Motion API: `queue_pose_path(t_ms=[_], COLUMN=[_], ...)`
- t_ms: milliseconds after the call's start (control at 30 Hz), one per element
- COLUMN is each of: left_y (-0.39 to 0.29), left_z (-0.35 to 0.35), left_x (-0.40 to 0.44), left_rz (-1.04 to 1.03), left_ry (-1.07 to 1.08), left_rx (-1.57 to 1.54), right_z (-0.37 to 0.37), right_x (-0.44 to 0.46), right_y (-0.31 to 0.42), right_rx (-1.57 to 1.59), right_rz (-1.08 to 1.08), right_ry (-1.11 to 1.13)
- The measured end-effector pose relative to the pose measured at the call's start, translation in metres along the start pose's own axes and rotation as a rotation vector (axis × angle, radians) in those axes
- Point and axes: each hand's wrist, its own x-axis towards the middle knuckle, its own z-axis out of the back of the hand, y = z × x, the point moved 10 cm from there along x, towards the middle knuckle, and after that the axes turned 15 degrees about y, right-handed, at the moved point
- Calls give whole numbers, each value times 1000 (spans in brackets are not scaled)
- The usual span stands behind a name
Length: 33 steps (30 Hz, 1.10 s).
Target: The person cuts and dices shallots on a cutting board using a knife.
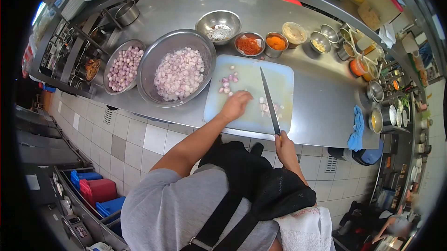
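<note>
My right hand is closed round the handle of a long kitchen knife, its blade slanting across the cutting board. Left of the blade, my left hand is over the board with fingers curled together; whatever they may hold is hidden. Cut shallot pieces lie around the lower blade. Several whole peeled shallots rest on the board's left half, beyond my left hand. A large steel bowl beside the board contains many cut shallots.
Farther left, a smaller bowl holds whole shallots. Behind the board stand a steel bowl, a bowl of red strips, an orange-filled container and a pale-filled tub. A blue cloth hangs at the counter's right edge.
</note>
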Motion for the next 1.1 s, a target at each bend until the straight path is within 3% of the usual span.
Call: queue_pose_path(t_ms=[67,133,200,533,633,700,900,1100], left_y=[-1,7,16,43,34,32,-15,-11], left_z=[35,57,55,22,13,5,-21,-21], left_x=[-13,-25,-31,-16,-9,-15,-7,-10], left_rz=[102,202,267,268,260,394,-11,-64], left_ry=[-21,-39,97,145,193,138,112,137], left_rx=[71,148,211,234,147,-177,17,-30], right_z=[1,-18,-34,-50,-48,-46,-51,-48], right_x=[-11,-17,-22,-13,-16,-19,-26,-32], right_y=[-3,-14,-26,-37,-32,-32,-42,-32], right_rx=[34,52,58,61,72,79,9,-153], right_rz=[16,26,24,-7,24,-5,-57,-85], right_ry=[-7,124,149,179,149,141,129,110])
